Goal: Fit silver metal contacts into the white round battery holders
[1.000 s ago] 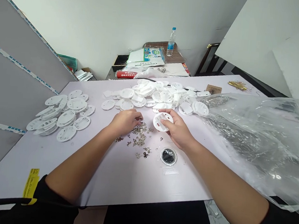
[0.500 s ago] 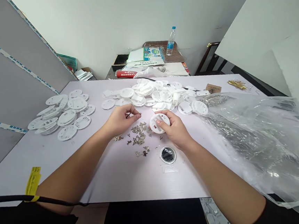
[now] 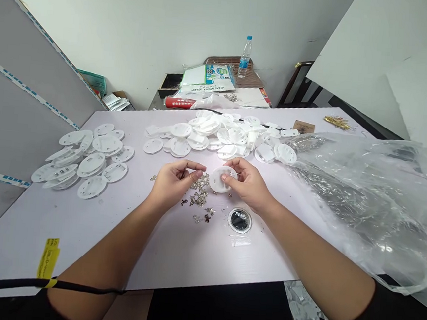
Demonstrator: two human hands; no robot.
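Between the thumb and fingers of my right hand [image 3: 247, 180] is a round white plastic disc [image 3: 217, 179] with small holes, tilted over the table. My left hand [image 3: 176, 179] is closed in a pinch just left of the disc, with a small metal piece [image 3: 205, 173] at its fingertips, too tiny to make out well. Under and in front of both hands lies a loose pile of small metal pieces [image 3: 199, 197], some silvery, a few dark. Close to my right wrist, a round black insert with a pale rim [image 3: 240, 220] sits in the tabletop.
White discs are heaped at the back [image 3: 208, 132], and another disc pile [image 3: 86, 161] lies at left. Clear plastic bags [image 3: 362, 208] of metal parts cover the right side. A black cable [image 3: 82, 287] with a yellow tag crosses my left forearm. A water bottle [image 3: 245, 58] stands behind.
The disc in my right hand has turned and shifted slightly left, showing a plainer face. My left fingertips have moved right and slightly down, nearer to the disc.
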